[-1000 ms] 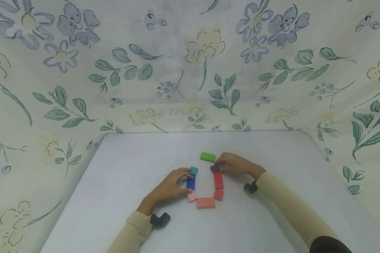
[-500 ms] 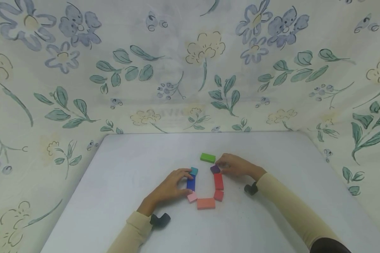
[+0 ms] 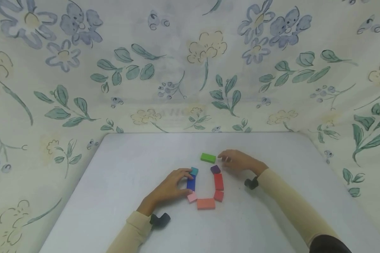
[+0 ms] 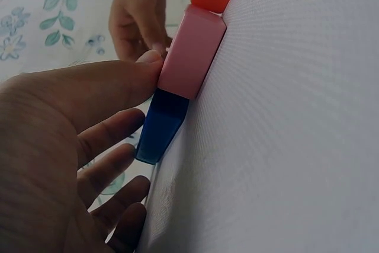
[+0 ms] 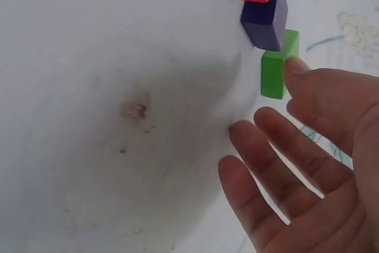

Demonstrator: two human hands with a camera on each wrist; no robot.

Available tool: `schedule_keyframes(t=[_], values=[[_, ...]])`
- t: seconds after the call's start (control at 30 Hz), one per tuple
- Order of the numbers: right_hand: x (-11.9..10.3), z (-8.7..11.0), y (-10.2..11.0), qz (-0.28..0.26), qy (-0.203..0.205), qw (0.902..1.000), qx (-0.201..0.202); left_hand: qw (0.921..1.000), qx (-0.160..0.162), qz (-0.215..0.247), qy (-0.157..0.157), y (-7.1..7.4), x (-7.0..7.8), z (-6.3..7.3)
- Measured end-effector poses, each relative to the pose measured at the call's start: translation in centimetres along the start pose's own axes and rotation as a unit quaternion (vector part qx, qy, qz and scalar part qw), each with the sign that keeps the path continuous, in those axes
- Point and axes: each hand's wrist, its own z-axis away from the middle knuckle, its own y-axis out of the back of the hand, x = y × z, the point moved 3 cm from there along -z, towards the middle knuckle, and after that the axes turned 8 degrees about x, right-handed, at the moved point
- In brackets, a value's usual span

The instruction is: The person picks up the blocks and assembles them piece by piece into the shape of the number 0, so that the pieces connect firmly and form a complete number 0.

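Small coloured blocks stand in a U on the white table. My left hand (image 3: 169,188) rests along the left row, its thumb touching the pink block (image 4: 194,51) and its fingertips at the teal block (image 3: 194,171). Between those two is the blue block (image 3: 191,183), partly behind the fingers. My right hand (image 3: 239,161), loosely spread and holding nothing, hovers just beyond the purple block (image 3: 215,169), to the right of the green block (image 3: 208,157). In the right wrist view its thumb overlaps the green block's edge; contact cannot be told.
Below the purple block lie a long red block (image 3: 219,182) and a shorter red block (image 3: 219,195). An orange block (image 3: 206,203) forms the near end. Flowered cloth (image 3: 190,70) hangs behind the table (image 3: 139,151).
My right hand has let go of the purple block and moved slightly up and away from it. My left hand and the blocks stay in place.
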Motion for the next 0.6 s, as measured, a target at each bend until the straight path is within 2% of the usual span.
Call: schedule_keyframes(t=[0.3, 0.47, 0.6], values=[[-1.6, -1.9, 1.1, 0.023, 0.022, 0.9991, 0.028, 1.0, 0.005, 0.001, -0.005, 0.1, 0.3, -0.2], [-2.7, -2.9, 1.1, 0.038, -0.005, 0.9988, 0.031, 1.0, -0.001, 0.005, 0.006, 0.0, 0.3, -0.3], [-3.7, -3.6, 0.7, 0.059, -0.02, 0.998, 0.014, 0.9999, -0.002, 0.002, 0.014, 0.0, 0.1, -0.3]])
